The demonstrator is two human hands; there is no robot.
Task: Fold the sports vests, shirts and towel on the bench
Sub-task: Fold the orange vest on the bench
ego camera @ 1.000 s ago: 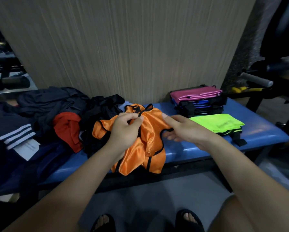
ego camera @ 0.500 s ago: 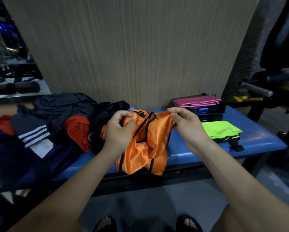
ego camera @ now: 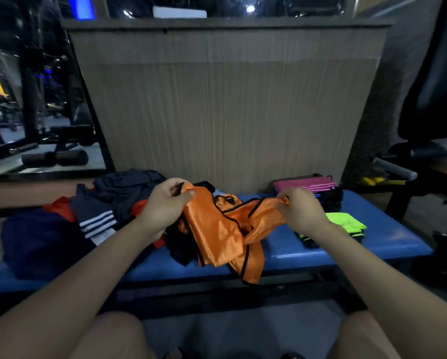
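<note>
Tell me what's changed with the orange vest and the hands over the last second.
Both hands have moved apart and lifted, stretching the orange vest out between them. The left hand and the right hand each pinch an upper corner. The folded pink-topped stack, green vest and dark clothes pile stayed put.

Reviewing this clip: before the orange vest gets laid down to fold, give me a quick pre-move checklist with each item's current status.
1. Left hand grips one edge of the orange vest: ok.
2. Right hand pinches the opposite edge: ok.
3. Vest spread flat between the hands: not ok; it sags and is bunched in the middle.
4. Vest clear of the unfolded pile: not ok; its lower part lies against the dark clothes.
5. Bare bench surface to lay it on: cannot tell if wide enough.
6. Folded green vest out of the way: ok.
</note>
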